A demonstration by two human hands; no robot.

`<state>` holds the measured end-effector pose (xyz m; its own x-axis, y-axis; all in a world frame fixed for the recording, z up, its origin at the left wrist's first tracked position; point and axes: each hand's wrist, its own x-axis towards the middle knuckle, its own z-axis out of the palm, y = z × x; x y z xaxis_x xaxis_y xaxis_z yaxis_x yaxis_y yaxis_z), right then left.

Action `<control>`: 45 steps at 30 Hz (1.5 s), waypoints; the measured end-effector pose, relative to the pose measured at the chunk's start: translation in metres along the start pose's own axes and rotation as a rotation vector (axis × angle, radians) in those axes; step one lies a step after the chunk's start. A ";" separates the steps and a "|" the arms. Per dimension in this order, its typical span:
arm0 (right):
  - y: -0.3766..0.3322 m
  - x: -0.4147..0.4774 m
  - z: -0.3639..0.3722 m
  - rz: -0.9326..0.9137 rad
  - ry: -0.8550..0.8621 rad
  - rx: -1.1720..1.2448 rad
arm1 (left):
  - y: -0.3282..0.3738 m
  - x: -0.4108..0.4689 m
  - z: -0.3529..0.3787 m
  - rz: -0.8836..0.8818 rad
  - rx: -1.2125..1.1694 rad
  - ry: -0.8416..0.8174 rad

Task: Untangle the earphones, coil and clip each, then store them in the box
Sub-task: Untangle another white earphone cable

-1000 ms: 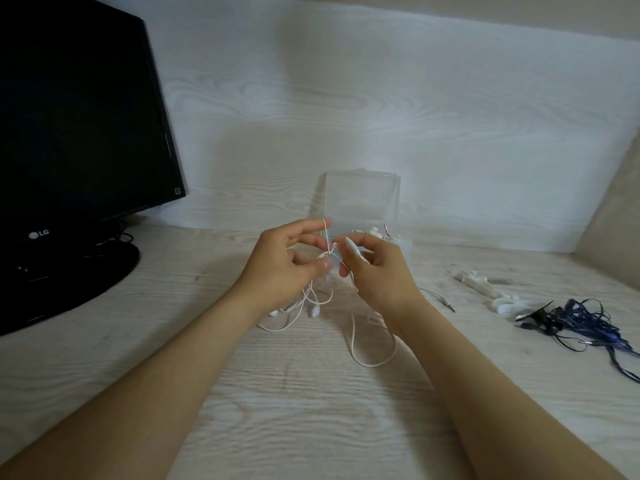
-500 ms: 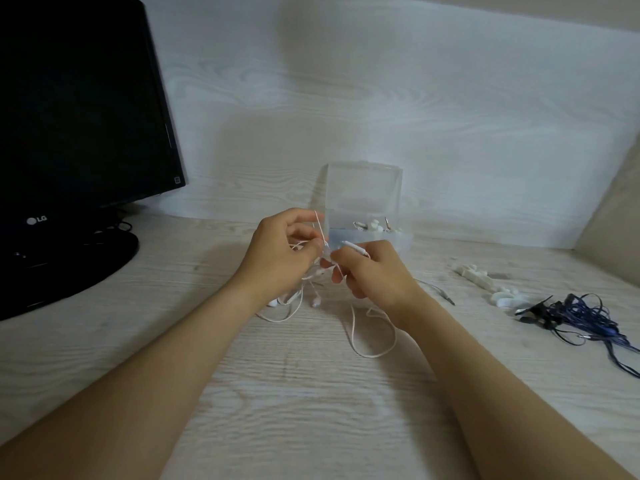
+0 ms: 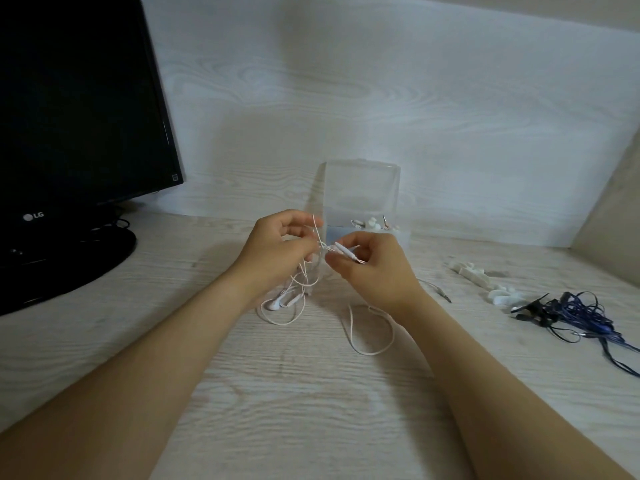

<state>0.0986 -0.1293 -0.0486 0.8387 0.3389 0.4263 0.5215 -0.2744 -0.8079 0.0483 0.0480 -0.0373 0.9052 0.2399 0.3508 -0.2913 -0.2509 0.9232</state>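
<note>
Both hands were raised close together over the pale wooden desk (image 3: 311, 403), fingertips almost meeting. The left hand (image 3: 277, 252) had its fingers curled, thumb and forefinger pinching a strand of the white earphones (image 3: 294, 299), with a short length of cable standing up above the pinch. The right hand (image 3: 379, 271), also curled, held the slim inline remote (image 3: 344, 251) between thumb and fingertips, right beside the left hand's fingers, where the strands crossed in a small knot. Below the left hand the rest of the cable hung down in loose tangles to the desk, an earbud (image 3: 273, 304) lying under the wrist. Beneath the right hand another loop of white cable lay flat on the wood, and the plug (image 3: 445, 295) rested just to the right of that wrist. Directly beyond the hands stood the clear plastic box (image 3: 360, 188), its lid upright and open, a few small white pieces (image 3: 372, 223) showing inside. Farther to the right of the right hand lay several white clips (image 3: 472, 275), and beyond them a tangled heap of blue earphones (image 3: 585, 310). Well to the left of the left hand stood a black monitor (image 3: 76, 109).
</note>
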 end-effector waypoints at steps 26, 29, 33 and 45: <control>0.000 0.002 0.000 -0.044 -0.012 0.011 | -0.009 -0.002 -0.004 -0.014 0.110 -0.072; 0.001 0.002 0.001 -0.031 -0.010 -0.035 | -0.006 -0.003 -0.005 -0.005 0.107 -0.079; 0.000 0.001 0.000 -0.004 -0.017 -0.070 | -0.005 -0.003 -0.006 0.001 0.088 -0.076; 0.000 0.000 -0.004 -0.015 -0.030 -0.058 | -0.007 -0.009 -0.004 0.186 0.220 -0.053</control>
<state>0.0994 -0.1325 -0.0466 0.8261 0.3699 0.4251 0.5430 -0.3209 -0.7760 0.0415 0.0518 -0.0465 0.8592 0.1225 0.4968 -0.3851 -0.4844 0.7855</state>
